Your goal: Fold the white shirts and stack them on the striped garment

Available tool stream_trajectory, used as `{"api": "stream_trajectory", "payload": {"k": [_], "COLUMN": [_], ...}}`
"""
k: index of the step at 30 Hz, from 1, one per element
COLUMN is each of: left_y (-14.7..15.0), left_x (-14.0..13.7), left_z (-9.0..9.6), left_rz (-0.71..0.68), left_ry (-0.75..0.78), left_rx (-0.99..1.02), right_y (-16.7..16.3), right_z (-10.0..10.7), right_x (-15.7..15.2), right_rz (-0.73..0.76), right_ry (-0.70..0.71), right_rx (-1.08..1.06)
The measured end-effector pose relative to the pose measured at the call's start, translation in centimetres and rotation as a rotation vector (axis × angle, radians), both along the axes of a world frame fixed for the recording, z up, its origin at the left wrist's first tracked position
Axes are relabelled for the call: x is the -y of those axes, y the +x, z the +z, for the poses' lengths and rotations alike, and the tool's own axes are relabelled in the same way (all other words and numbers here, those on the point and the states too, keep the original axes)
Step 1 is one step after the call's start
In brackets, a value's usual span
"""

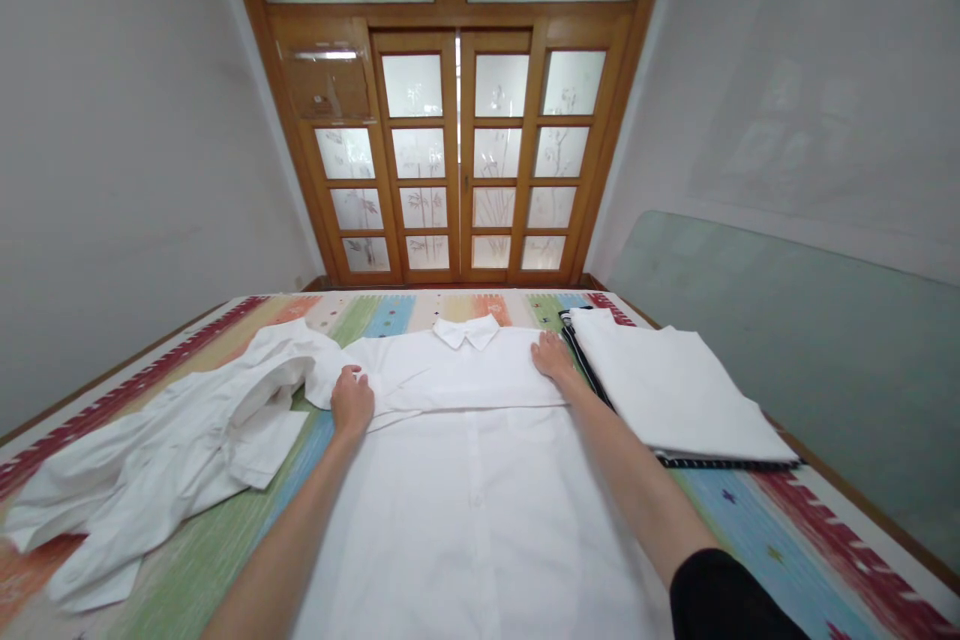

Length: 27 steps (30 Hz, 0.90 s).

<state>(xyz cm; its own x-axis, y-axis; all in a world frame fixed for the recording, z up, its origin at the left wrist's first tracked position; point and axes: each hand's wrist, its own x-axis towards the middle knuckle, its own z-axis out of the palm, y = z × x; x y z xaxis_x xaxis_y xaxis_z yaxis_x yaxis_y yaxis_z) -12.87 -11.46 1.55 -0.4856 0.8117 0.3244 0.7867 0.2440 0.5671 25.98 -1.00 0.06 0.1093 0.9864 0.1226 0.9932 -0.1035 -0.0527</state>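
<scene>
A white collared shirt [480,505] lies front side up before me, its collar [466,331] at the far end. Across its chest runs a folded layer of the same white cloth, with a straight near edge. At the left end of this layer, my left hand [352,402] is closed on the fabric with curled fingers. My right hand [553,357] rests on the right shoulder area, fingers lying over the cloth; I see no clear grip there. Left of the shirt is a crumpled white garment [172,425], which comes close to my left hand.
Right of the shirt sits a stack of folded clothes [679,385], white on top with dark edges below. A striped multicoloured cover [202,535] lies under everything. Farther off stand wooden doors [454,160] with glass panes. A pale green panel [795,320] lines the right wall.
</scene>
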Motion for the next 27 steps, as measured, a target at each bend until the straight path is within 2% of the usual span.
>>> {"api": "stream_trajectory", "payload": {"k": [5, 10, 15, 18, 23, 27], "left_y": [0.5, 0.6, 0.6, 0.7, 0.4, -0.2], "left_x": [0.4, 0.6, 0.5, 0.8, 2.1, 3.3], "left_z": [-0.1, -0.2, -0.3, -0.2, -0.6, -1.8], "left_rz": [-0.013, -0.03, -0.053, -0.079, -0.186, -0.353], "left_ry": [0.094, 0.043, 0.019, 0.021, 0.06, 0.046], "left_rx": [-0.057, -0.095, -0.157, -0.222, -0.383, -0.456], "right_y": [-1.5, -1.8, -1.0, -0.7, -0.5, -0.6], "right_z": [-0.5, -1.2, -0.8, -0.5, -0.2, -0.2], "right_x": [2.5, 6.5, 9.7, 10.4, 9.7, 9.0], "right_rz": [0.019, 0.076, 0.069, 0.039, 0.012, 0.019], "right_ry": [-0.01, -0.047, -0.078, -0.082, -0.084, -0.086], "right_rx": [-0.046, -0.111, -0.131, -0.148, -0.147, -0.107]}}
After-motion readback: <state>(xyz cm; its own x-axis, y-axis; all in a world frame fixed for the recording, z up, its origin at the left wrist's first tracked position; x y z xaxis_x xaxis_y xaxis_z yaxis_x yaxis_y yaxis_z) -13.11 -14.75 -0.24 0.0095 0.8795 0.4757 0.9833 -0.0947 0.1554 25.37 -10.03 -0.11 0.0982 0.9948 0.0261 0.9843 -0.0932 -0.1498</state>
